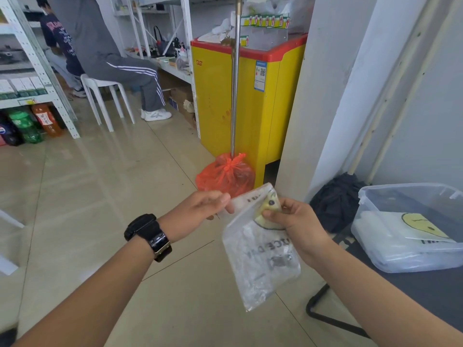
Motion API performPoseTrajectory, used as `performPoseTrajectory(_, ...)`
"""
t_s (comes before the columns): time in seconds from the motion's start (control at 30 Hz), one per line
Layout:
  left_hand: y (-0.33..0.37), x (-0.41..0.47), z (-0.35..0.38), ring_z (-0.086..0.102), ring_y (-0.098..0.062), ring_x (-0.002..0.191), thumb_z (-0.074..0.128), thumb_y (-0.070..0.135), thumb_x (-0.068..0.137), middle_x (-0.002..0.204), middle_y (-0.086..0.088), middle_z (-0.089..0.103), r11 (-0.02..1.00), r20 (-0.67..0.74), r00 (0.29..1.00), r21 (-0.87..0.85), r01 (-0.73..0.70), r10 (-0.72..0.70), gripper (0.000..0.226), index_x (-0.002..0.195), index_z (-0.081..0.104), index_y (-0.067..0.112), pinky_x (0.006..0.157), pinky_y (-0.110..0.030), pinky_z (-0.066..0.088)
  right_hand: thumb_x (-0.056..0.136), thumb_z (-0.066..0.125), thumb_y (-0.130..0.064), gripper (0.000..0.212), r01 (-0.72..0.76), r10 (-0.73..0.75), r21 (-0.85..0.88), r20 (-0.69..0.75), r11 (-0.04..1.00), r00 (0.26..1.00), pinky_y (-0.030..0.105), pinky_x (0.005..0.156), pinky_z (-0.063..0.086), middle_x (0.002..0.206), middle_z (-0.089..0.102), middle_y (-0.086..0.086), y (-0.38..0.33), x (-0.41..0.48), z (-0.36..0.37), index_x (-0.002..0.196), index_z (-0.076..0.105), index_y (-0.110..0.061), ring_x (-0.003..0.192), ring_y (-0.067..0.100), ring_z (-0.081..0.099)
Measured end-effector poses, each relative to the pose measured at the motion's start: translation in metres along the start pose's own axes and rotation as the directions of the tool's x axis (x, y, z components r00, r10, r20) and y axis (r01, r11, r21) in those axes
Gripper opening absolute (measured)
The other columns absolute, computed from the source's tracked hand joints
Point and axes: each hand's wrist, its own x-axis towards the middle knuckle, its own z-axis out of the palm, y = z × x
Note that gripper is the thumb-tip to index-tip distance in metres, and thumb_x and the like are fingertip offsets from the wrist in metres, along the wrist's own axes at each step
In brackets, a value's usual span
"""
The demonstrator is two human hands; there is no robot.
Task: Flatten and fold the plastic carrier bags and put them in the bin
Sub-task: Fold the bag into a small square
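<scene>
A translucent white carrier bag (pixel 260 256) with a yellow smiley print and dark lettering hangs in front of me over the floor. My left hand (pixel 200 211), with a black watch on the wrist, pinches its upper left corner. My right hand (pixel 295 221) pinches the top of the bag at the yellow print. The bag droops down between my hands, creased and partly folded. A clear plastic bin (pixel 375 256) stands to the right on a dark table, with folded white smiley bags (pixel 411 231) lying inside it.
A tied orange bag (pixel 225 176) sits on the floor around a metal pole (pixel 234 96), in front of a yellow and red chest freezer (pixel 240 101). A black bag (pixel 335 201) lies by the wall. Two people sit at the back left near shelves.
</scene>
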Motion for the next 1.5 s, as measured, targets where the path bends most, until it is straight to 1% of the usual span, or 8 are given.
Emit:
performPoseTrajectory(0.17, 0.001, -0.001, 0.008, 0.063, -0.006, 0.082, 0.065, 0.076, 0.064, 0.086, 0.020, 0.068, 0.999, 0.026, 1.000, 0.032, 0.012, -0.013, 0.052, 0.090, 0.074, 0.032, 0.078, -0.026, 0.048, 0.084, 0.072, 0.003, 0.035, 0.159, -0.167, -0.303, 0.002, 0.940, 0.986, 0.028, 0.075, 0.055, 0.104, 0.070, 0.004, -0.003, -0.008, 0.008, 0.109, 0.058, -0.017, 0.088, 0.016, 0.068)
performPoseTrajectory(0.3, 0.000, -0.001, 0.013, 0.059, 0.001, 0.085, 0.060, 0.050, 0.076, 0.086, 0.032, 0.060, 0.965, 0.008, 1.000, 0.261, -0.027, 0.026, 0.015, 0.082, 0.065, 0.037, 0.089, -0.037, 0.048, 0.080, 0.076, -0.001, 0.063, 0.561, -0.451, -0.555, 0.336, 0.615, 0.827, 0.008, 0.091, 0.043, 0.124, 0.051, -0.013, -0.011, -0.016, 0.006, 0.128, 0.048, -0.029, 0.113, -0.008, 0.052)
performPoseTrajectory(0.4, 0.000, -0.002, 0.018, 0.059, -0.004, 0.085, 0.047, 0.050, 0.073, 0.088, 0.021, 0.059, 0.915, -0.026, 0.998, 0.399, -0.050, 0.066, 0.026, 0.080, 0.064, 0.032, 0.086, -0.042, 0.049, 0.084, 0.077, -0.021, 0.023, 0.606, -0.375, -0.652, 0.477, 0.455, 0.795, 0.028, 0.091, 0.051, 0.116, 0.057, -0.013, -0.006, -0.010, 0.000, 0.104, 0.068, -0.028, 0.106, 0.003, 0.058)
performPoseTrajectory(0.6, -0.003, -0.002, 0.014, 0.063, -0.011, 0.091, 0.040, 0.070, 0.082, 0.094, 0.014, 0.066, 0.955, -0.098, 0.995, 0.296, 0.006, 0.024, 0.052, 0.085, 0.074, 0.030, 0.088, -0.050, 0.049, 0.087, 0.075, -0.020, 0.007, 0.456, -0.080, -0.550, 0.573, 0.700, 0.816, 0.022, 0.089, 0.046, 0.100, 0.061, -0.001, -0.016, -0.013, -0.012, 0.081, 0.073, -0.021, 0.093, -0.001, 0.059)
performPoseTrajectory(0.8, 0.007, -0.001, 0.022, 0.053, -0.009, 0.070, 0.048, 0.067, 0.083, 0.077, 0.010, 0.060, 0.981, -0.058, 0.995, 0.181, -0.068, 0.080, 0.041, 0.071, 0.068, 0.033, 0.075, -0.041, 0.045, 0.090, 0.070, -0.033, 0.022, 0.355, -0.153, -0.645, 0.349, 0.677, 0.925, 0.054, 0.075, 0.058, 0.089, 0.071, -0.005, -0.007, -0.004, -0.011, 0.086, 0.072, -0.011, 0.083, 0.018, 0.068)
performPoseTrajectory(0.93, 0.007, 0.000, 0.030, 0.056, -0.031, 0.073, 0.059, 0.052, 0.084, 0.077, -0.008, 0.062, 0.960, -0.065, 0.986, 0.247, -0.133, 0.154, 0.033, 0.080, 0.067, 0.021, 0.071, -0.050, 0.046, 0.089, 0.071, -0.035, 0.033, 0.344, -0.221, -0.653, 0.266, 0.674, 0.938, 0.029, 0.072, 0.053, 0.080, 0.070, 0.013, -0.005, 0.000, -0.010, 0.082, 0.068, -0.003, 0.068, 0.018, 0.064)
performPoseTrajectory(1.23, 0.003, 0.006, 0.024, 0.056, 0.001, 0.064, 0.065, 0.002, 0.089, 0.075, 0.019, 0.067, 0.988, -0.309, 0.943, -0.047, -0.148, 0.126, 0.025, 0.113, 0.063, 0.010, 0.064, -0.014, 0.044, 0.093, 0.067, -0.027, 0.024, 0.367, -0.261, -0.606, 0.259, 0.706, 0.930, 0.021, 0.065, 0.053, 0.077, 0.074, 0.004, -0.021, 0.001, -0.024, 0.083, 0.073, -0.007, 0.064, 0.005, 0.066)
performPoseTrajectory(1.5, 0.004, 0.010, 0.037, 0.043, -0.021, 0.074, 0.052, 0.049, 0.087, 0.084, -0.007, 0.050, 0.981, -0.377, 0.926, -0.182, -0.073, -0.001, 0.048, 0.102, 0.053, 0.003, 0.067, -0.039, 0.037, 0.092, 0.067, -0.016, 0.017, 0.401, -0.357, -0.402, 0.181, 0.824, 0.916, 0.015, 0.058, 0.049, 0.083, 0.072, 0.017, -0.023, -0.005, -0.018, 0.089, 0.067, 0.000, 0.065, 0.006, 0.063)
